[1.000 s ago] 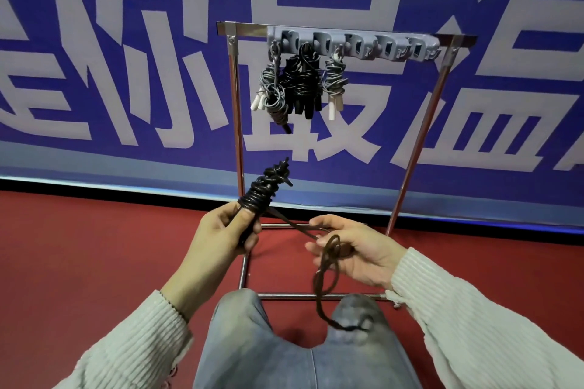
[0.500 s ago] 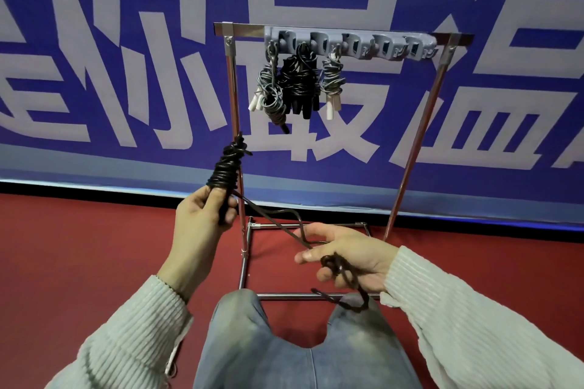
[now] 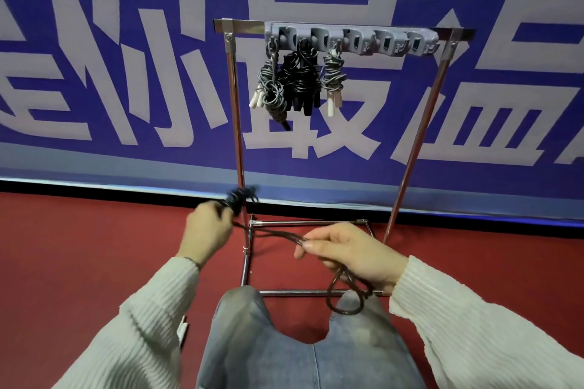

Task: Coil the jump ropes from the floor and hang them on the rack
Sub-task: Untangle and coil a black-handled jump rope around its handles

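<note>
a blue banner with large pale characters [image 3: 126,73] is filling the background above red carpeted floor [image 3: 79,246]. a chrome tube rack [image 3: 235,104] is standing there, three coiled rope bundles [image 3: 297,79] hanging from its grey hook strip [image 3: 392,43]. the left hand [image 3: 207,230] is gripping the blurred wound end of a dark jump rope [image 3: 268,232]; the right hand [image 3: 354,254] is pinching its strands, a loop dangling over blue-jeaned knees [image 3: 284,341].

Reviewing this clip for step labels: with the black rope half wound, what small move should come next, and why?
Probably another wrap: the right hand should carry its slack round the bundle that the left hand grips. The black rope stretches between the hands and a loose loop hangs below the right one, so it looks too unfinished for the rack.
</note>
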Motion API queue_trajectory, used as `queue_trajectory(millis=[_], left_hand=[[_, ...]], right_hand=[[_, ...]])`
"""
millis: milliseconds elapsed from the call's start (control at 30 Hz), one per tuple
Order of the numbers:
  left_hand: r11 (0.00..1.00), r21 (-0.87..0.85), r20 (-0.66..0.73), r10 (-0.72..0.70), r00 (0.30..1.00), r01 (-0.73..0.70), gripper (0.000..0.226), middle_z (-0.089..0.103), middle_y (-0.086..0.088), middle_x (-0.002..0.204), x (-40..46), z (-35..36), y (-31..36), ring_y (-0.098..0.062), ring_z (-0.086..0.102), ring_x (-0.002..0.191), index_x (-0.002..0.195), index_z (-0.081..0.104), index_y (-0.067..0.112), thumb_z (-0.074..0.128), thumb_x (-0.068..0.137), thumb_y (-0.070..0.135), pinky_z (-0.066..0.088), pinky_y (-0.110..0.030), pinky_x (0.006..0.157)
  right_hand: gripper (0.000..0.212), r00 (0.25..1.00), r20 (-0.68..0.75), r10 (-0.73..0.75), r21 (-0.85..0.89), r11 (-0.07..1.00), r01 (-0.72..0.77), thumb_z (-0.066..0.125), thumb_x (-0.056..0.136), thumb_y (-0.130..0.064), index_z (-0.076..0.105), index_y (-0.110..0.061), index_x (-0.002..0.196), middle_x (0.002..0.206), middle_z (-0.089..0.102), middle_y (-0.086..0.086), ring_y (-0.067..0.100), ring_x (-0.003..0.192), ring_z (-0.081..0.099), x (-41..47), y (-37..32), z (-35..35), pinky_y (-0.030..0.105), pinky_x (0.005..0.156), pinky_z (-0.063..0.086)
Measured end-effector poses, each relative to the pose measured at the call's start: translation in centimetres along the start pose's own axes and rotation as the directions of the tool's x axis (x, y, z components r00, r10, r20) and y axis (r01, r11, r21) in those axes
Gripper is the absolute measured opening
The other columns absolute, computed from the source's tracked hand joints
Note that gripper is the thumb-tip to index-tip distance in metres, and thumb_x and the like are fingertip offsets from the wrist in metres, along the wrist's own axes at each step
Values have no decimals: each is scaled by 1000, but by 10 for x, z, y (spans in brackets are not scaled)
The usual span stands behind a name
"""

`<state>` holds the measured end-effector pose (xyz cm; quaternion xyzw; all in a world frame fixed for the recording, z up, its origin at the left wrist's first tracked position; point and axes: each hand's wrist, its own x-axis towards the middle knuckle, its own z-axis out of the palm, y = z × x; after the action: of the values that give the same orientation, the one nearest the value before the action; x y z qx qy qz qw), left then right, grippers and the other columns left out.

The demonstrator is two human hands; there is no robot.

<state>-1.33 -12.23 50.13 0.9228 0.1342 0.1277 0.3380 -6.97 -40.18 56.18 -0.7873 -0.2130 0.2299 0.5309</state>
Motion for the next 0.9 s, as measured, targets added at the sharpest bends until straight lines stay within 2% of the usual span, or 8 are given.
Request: queue_trajectory(millis=[100,233,433,567,667,767,833,900], left_hand=[[832,428,417,165,894,-353,23,73,-16,106,-36,22,21,-42,69,98,113,66,16,56,97,30,52,-40,75],[727,34,598,535,597,-686,9,66,-3,91,-92,6,53,-26,62,84,92,50,20,52,100,17,34,-29,66],[735,-505,589,676,443,-452,10,55,16,76,-104,-59,66,0,47,67,101,59,11,51,107,11,39,-17,66],[571,-815,376,653,657,-102,21,59,0,79,-91,-66,68,-12,45,63,103,65,5,57,102,24,37,-20,61],[588,-802,329,285,900,107,17,57,-5,71,-61,-45,61,-13,42,57,91,64,9,58,103,19,34,-22,55],[950,-241,187,247,951,-200,22,70,-3,72,-47,-14,48,-23,63,63,82,62,15,57,102,18,43,-32,61],[905,178,246,339,908,-386,12,74,-12,93,-59,0,47,-37,69,88,97,61,15,56,101,25,48,-40,69],[776,324,433,387,814,-541,14,72,-12,103,-74,0,55,-40,67,94,106,58,17,52,101,29,51,-43,73]], right_hand=[[24,978,-126,-168,-208,968,139,60,102,-31,76,-27,86,61,50,4,21,56,42,13,-15,-15,31,57,36],[26,939,-282,-197,-326,940,100,58,103,-25,74,-22,83,76,69,-12,0,73,59,29,-17,-45,22,78,46],[23,967,-212,-140,-307,949,70,59,102,-28,73,-17,87,73,63,-17,-1,71,56,19,14,-57,26,78,42],[44,992,-65,-112,-270,959,90,60,91,-63,75,-22,96,75,53,3,17,70,47,3,24,-26,44,65,40],[18,995,45,-91,-317,943,100,61,96,-36,70,-28,109,70,51,-5,9,65,45,-13,21,11,31,67,40],[22,976,54,-210,-686,703,189,45,101,-34,61,-30,114,85,68,-4,16,76,63,-16,-1,19,32,72,50],[28,948,29,-317,-893,418,167,37,101,-44,60,-30,109,103,72,-5,24,97,67,-3,-14,1,41,81,53],[26,957,9,-289,-908,398,129,43,102,-42,65,-35,112,112,72,-12,20,106,66,10,-24,-21,42,87,52]])
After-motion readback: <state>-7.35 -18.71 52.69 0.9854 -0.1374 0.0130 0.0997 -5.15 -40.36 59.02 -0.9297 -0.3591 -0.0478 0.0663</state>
